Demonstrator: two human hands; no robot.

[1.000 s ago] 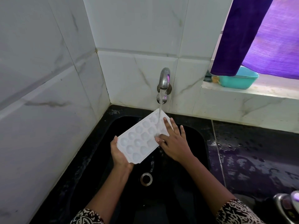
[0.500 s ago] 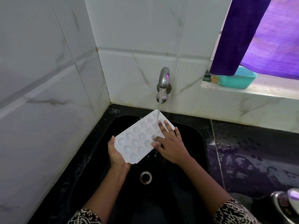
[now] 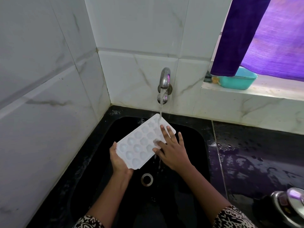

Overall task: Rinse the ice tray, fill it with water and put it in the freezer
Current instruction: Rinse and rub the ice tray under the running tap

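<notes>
Evidently the white ice tray [image 3: 142, 143] is being rinsed: it hangs tilted over the black sink [image 3: 199, 140], its far end raised toward one o'clock under the tap [image 3: 165, 79] and its near end dropped toward seven o'clock, so water landing on the top cells can run the length of the tray and drip off into the basin. The stream strikes close to the far corner, just ahead of the fingertips.

At the low end, the left hand [image 3: 118, 160] cups the tray's corner from beneath, fingers wrapped under and thumb along the edge, carrying the weight and setting the slope. From four o'clock, the right hand [image 3: 171, 150] lies flat on the cell side, fingers spread and extended, not gripping, seemingly rubbing the cells as water passes.

Below the tray's near edge, at six o'clock, sits the drain [image 3: 146, 179]. Farther out, a teal tub [image 3: 236, 82] rests on the window ledge at two o'clock, behind a purple curtain [image 3: 243, 38].
</notes>
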